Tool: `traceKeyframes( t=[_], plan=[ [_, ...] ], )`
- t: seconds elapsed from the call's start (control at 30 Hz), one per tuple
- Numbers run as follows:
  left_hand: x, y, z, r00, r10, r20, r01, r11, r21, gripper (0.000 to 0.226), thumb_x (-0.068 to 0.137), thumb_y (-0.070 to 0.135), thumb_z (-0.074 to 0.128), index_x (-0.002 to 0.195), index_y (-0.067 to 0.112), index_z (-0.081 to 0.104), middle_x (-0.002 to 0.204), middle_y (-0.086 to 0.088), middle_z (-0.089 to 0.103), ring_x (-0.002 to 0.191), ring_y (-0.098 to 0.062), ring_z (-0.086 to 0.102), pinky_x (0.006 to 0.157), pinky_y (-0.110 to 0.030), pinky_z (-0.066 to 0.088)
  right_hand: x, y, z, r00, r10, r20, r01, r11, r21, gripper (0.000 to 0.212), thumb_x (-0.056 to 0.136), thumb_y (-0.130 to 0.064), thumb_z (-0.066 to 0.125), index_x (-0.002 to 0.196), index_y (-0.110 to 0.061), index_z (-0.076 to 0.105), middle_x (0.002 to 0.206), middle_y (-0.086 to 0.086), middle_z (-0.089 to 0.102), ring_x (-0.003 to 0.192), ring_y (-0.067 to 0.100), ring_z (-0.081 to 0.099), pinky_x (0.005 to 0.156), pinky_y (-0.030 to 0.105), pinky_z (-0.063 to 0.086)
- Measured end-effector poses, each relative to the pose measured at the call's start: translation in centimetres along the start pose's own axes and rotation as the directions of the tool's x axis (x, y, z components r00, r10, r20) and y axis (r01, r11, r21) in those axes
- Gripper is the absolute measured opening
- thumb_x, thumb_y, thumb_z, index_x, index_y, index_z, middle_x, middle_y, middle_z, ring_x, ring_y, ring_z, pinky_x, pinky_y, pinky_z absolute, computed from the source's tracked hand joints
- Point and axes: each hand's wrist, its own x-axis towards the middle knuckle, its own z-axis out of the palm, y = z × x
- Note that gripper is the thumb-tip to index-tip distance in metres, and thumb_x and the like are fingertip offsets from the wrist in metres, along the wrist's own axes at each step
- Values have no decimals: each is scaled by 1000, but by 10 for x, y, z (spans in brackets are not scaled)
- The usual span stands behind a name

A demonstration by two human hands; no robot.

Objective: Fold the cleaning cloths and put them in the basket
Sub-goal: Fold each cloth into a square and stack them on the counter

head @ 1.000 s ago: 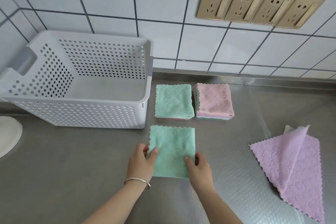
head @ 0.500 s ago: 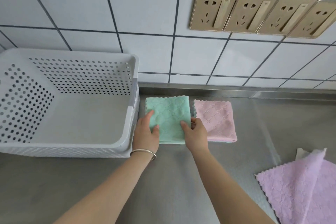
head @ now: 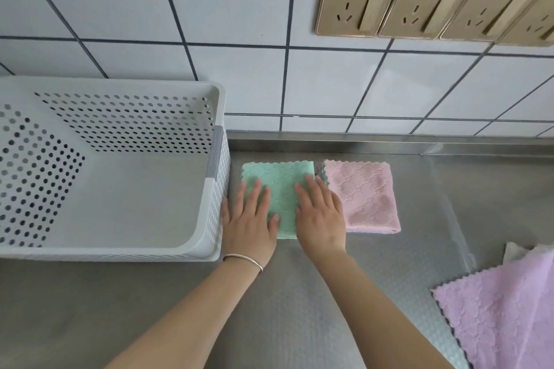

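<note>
Neither grip closes on anything: our left hand (head: 250,219) and right hand (head: 320,216) both lie flat, fingers spread, palms pressing down on the folded mint-green microfibre cloth (head: 280,186) at the centre of the frame. That cloth sits on the steel tabletop (head: 299,308), just right of the white perforated plastic basket (head: 220,183) that fills the left of the frame and looks empty inside. Touching the green cloth's right edge lies a folded pink microfibre cloth (head: 364,198); whether either square tops a stack of several, we cannot tell from here. At the lower right edge of the frame an unfolded lilac microfibre cloth (head: 503,308) lies spread out, well apart from both hands, with something white (head: 515,252) peeking out behind it.

We judge that we are smoothing the green fold flat. The relation that matters next: the basket opening lies directly to the left of the green cloth, across the near wall beside our left thumb, so the left hand is the nearer one for lifting it over. The lilac cloth, not yet folded, lies toward the right hand's side, its long edge running diagonally toward the lower right corner.
</note>
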Motion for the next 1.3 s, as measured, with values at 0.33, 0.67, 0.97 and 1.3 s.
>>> traceKeyframes(
  t=[0.33, 0.67, 0.97, 1.3],
  plan=[
    [9, 10, -33, 984, -65, 166, 54, 996, 70, 60, 89, 35, 43, 144, 20, 25, 157, -2, 10, 145, -26, -2, 117, -51, 2, -12, 15, -24, 998, -66, 20, 62, 981, 182, 48, 79, -25, 56, 125, -12, 53, 127, 6, 57, 128, 26, 44, 107, 41, 36],
    [-69, 116, 17, 810, 528, -255, -570, 811, -131, 47, 47, 3, 71, 91, 18, 62, 117, -9, 51, 104, -28, 43, 93, -34, 33, -230, 149, -18, 764, 644, -46, -627, 757, 185, 37, 58, -17, 75, 94, -13, 63, 88, 3, 63, 81, 29, 62, 67, 38, 53],
    [-117, 197, 57, 656, 744, -125, -752, 632, -189, 34, 47, 17, 76, 77, 27, 63, 97, 4, 66, 91, -13, 42, 82, -24, 33, -250, 204, -27, 739, 671, -53, -673, 739, -26, 27, 74, -22, 39, 61, -14, 61, 64, 3, 57, 56, 27, 56, 48, 31, 42],
    [-121, 238, 38, 512, 845, -155, -856, 485, -182, 40, 63, 21, 54, 102, 29, 55, 112, 10, 61, 109, -8, 48, 99, -36, 38, -259, 197, -63, 894, 266, -360, -219, 961, 166, 14, 79, -9, 48, 79, -21, 40, 63, -4, 52, 57, 16, 42, 60, 24, 25]
  ],
)
